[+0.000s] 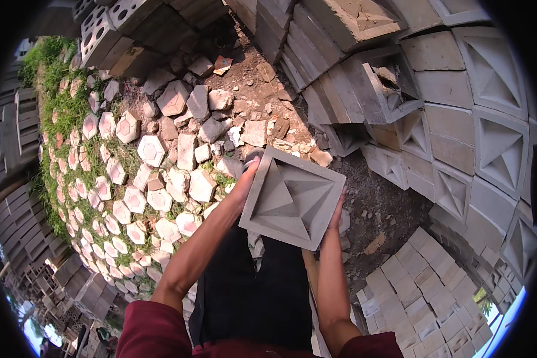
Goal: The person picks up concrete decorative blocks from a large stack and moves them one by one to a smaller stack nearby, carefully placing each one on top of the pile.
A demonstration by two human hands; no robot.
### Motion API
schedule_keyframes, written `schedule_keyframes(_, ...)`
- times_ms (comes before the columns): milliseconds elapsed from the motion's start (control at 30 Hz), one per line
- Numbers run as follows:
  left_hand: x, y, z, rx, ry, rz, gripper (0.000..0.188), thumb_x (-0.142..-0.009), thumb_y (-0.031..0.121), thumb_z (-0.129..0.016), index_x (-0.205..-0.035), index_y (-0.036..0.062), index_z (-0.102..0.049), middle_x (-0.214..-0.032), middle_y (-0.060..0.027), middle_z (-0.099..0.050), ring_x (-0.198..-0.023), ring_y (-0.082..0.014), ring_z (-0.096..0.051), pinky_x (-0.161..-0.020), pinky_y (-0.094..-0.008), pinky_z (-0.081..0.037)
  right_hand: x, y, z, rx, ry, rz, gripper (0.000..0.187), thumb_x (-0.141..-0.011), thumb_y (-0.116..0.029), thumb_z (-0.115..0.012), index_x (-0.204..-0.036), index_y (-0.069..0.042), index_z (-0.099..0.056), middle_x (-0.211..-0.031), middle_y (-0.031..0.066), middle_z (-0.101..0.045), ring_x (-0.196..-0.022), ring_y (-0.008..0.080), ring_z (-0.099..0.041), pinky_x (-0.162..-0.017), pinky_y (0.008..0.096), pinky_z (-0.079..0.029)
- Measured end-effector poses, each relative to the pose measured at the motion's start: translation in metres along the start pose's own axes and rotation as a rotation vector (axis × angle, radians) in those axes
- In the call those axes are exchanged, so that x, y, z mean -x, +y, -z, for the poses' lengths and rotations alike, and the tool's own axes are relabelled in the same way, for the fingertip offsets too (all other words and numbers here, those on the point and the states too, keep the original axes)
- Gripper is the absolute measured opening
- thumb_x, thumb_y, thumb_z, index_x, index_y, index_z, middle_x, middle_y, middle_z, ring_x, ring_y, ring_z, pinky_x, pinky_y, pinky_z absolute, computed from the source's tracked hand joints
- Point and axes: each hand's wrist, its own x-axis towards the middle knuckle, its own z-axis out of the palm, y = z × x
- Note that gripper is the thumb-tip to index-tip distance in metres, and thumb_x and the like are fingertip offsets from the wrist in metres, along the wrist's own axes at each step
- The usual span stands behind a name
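While the left hand (244, 182) clasps its left edge and the right hand (335, 222) supports its right side, a square grey concrete block (292, 200) is held up in front of the person's dark trousers (253, 304), turned so that its patterned face shows. That face has a raised rim around a recess of sharp triangular facets. The grip spans the block's full width, 1 hand on each of 2 opposite sides; the fingers behind the block are hidden. Maroon sleeves (155, 330) cover the upper arms at the near edge. Beyond the block, broken rubble (186, 151) lies over brown soil (262, 74), with a small orange-and-white scrap (222, 65) toward the far end. To the left, pale hexagonal pavers (151, 151) sit scattered among green grass (55, 116). To the right rises a tall stack of similar faceted blocks (500, 146), many with their patterned faces outward. Near right, pale blocks (426, 292) stand in tight rows; far left, grey blocks with round holes (104, 45) are piled up.
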Motion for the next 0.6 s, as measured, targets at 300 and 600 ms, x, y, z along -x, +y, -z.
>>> schedule_keyframes(300, 0.165, -0.022, 0.015, 0.148, 0.177, -0.415, 0.051, -0.097, 0.044, -0.042, -0.128, 0.0034, -0.050, -0.118, -0.0057, -0.056, -0.106, -0.0127, -0.052, -0.092, -0.0263, -0.040, 0.122, -0.036, -0.039, 0.546, -0.135, 0.035, 0.069, -0.095, -0.057, -0.031, -0.139, -0.005, -0.035, -0.135, 0.0150, -0.045, -0.119, 0.0271, -0.048, -0.102, 0.0398, -0.037)
schedule_keyframes(600, 0.226, -0.082, 0.121, 0.387, 0.383, -0.663, 0.045, -0.099, 0.038, -0.041, -0.124, 0.0024, -0.051, -0.114, -0.0038, -0.057, -0.104, -0.0113, -0.051, -0.092, -0.0252, -0.038, 0.133, 0.034, -0.135, 0.620, -0.447, -0.101, 0.061, -0.097, -0.048, -0.034, -0.140, -0.004, -0.034, -0.135, 0.0119, -0.044, -0.124, 0.0246, -0.043, -0.105, 0.0385, -0.033)
